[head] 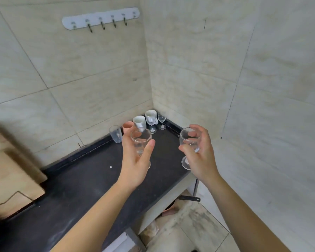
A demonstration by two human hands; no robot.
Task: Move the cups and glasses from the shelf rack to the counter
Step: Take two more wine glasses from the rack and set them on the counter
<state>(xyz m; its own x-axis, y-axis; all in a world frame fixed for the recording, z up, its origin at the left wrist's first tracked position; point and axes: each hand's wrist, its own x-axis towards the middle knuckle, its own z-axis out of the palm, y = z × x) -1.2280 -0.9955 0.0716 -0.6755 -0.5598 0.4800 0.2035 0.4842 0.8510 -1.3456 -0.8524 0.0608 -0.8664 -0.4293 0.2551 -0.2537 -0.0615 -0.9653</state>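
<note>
Over the far end of the dark counter (76, 182), two stemmed glasses are up in the air, one in each hand. The left hand (135, 166) has fingers and thumb wrapped round the bowl of the near wine glass (141, 138), upright, with a sliver of its foot peeking out beside the palm. The right hand (202, 159) curls round the bowl of the other wine glass (187, 140), thumb in front, and its foot shows just left of the wrist, above the counter's right-hand end. The hands are held apart, with a clear gap of counter between them.

Back in the tiled corner the row is lined up: a clear tumbler (115, 134) on the left, a terracotta cup (127, 126) beside it, then a white mug (139, 121) and a second white mug (151, 114). A goblet (151, 124) stands in front of that second mug. A small wine glass (161, 120) stands nearest the right wall.

High on the wall is a white hook rail (100, 19). A brown board (11, 170) sits at the left edge, and a black handle (189, 198) pokes out below the counter's end.
</note>
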